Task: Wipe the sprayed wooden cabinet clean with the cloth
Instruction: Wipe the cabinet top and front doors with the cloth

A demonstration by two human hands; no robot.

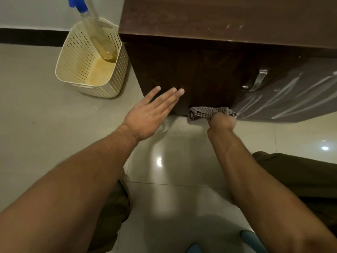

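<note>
Your forearms (76, 172) are reaching out over the tiled floor (182, 179). Your right hand (222, 123) is gripping the bunched checked cloth (201, 113), pressing it to the bottom edge of the dark wooden cabinet (191, 70). Your left hand (145, 117) is lying flat, fingers straight, beside that panel. You are wiping the lowest strip, I judge; the next move calls for sweeping the cloth across the panel above.

The cabinet (191, 70) is located far centre to right on the floor (54, 134), with the basket (116, 79) set just beside its left side and the spray bottle (94, 33) leaned inside the basket. The cloth (206, 114) is held by the right hand (222, 123) at the cabinet's bottom edge, below and left of the door handle (257, 80); the left hand (151, 114) is placed left of the cloth.
</note>
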